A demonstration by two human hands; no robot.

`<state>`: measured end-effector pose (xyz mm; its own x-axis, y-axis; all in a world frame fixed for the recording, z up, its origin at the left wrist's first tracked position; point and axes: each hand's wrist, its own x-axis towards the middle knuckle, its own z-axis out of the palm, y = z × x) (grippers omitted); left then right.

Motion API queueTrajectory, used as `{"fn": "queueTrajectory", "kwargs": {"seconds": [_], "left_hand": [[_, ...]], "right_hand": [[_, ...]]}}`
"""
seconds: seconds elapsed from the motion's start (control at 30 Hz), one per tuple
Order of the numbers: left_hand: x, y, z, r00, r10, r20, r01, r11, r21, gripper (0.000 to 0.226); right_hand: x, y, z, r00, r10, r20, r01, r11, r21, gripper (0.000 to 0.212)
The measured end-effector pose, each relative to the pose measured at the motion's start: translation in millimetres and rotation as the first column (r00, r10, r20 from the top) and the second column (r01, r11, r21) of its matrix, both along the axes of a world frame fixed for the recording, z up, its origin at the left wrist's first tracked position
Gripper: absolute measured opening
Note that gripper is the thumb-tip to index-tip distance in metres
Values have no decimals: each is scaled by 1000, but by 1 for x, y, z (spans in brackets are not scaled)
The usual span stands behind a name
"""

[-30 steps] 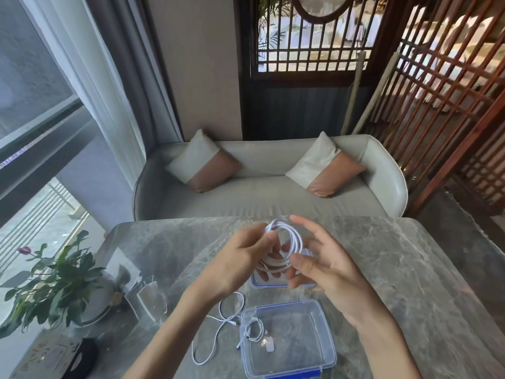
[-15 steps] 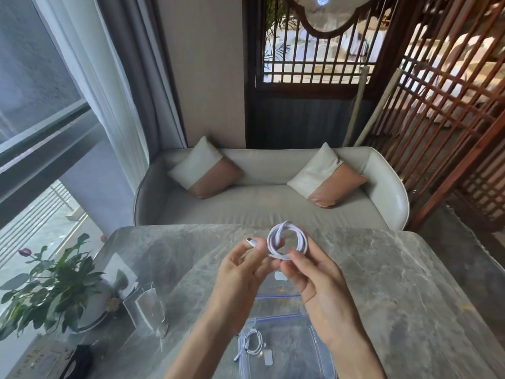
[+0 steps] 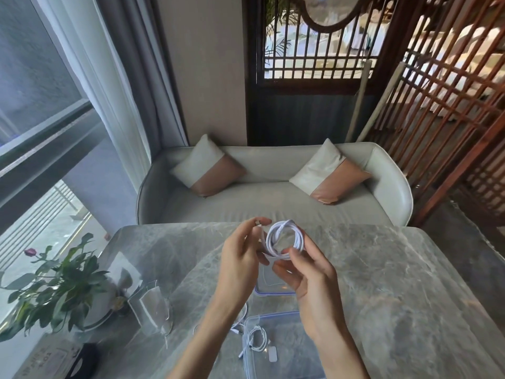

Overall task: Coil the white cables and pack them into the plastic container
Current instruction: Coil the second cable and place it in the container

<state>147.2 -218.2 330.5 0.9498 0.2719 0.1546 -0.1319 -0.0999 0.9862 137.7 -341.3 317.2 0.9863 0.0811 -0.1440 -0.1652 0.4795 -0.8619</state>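
Nearest, one plastic container is sitting open on the table, holding one small coiled cable. A second, loose cable is lying just beside it, partly hidden by the left forearm. Above, the right hand is pinching the third cable's coil at its lower edge, while the left hand is pinching its plug end between thumb and forefinger. If either pinch is loosening, the springy loops are likely to spring apart. Beyond, one lid is lying flat.

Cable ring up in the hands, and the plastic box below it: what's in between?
In the head view, a clear lid with a blue edge lies on the table between the coiled cable and the container, partly hidden by the right hand.
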Motion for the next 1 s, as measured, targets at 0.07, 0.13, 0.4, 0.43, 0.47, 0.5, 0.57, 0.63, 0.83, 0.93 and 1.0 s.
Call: {"fn": "queueTrajectory", "kwargs": {"seconds": [0.07,0.13,0.4,0.43,0.47,0.5,0.57,0.63,0.83,0.93,1.0], "left_hand": [[1,-3,-1,1000,-2,16,2,1000,5,27],[1,-5,-1,999,-5,32,5,1000,2,25],[-1,6,13,960,-259,109,213,923,320,20],[1,6,16,960,-271,73,238,925,295,17],[3,7,19,962,-271,41,252,932,261,15],[4,7,21,963,-270,13,260,939,226,16],[5,7,24,960,-277,-29,278,948,155,21],[7,8,26,956,-288,-57,292,953,80,38],[19,15,35,918,-292,-268,337,931,142,45],[18,11,34,960,-174,-218,266,809,525,30],[15,6,31,979,-92,-180,189,736,650,33]], "right_hand": [[1,4,-2,999,-46,-27,46,999,17,34],[1,6,-3,996,-83,-36,85,996,38,32],[-2,9,-8,982,-189,9,189,980,-68,32],[-3,9,-8,982,-189,25,190,978,-87,34],[-4,9,-8,981,-188,40,191,976,-107,35],[-4,8,-7,981,-185,54,190,973,-127,35],[-4,5,-6,982,-173,78,184,969,-165,35],[-5,1,-4,982,-153,111,172,965,-197,33],[-12,-1,2,977,-96,191,143,957,-253,44],[-14,1,2,975,-74,211,128,959,-253,47],[-15,2,0,974,-65,216,120,960,-252,46]]}}
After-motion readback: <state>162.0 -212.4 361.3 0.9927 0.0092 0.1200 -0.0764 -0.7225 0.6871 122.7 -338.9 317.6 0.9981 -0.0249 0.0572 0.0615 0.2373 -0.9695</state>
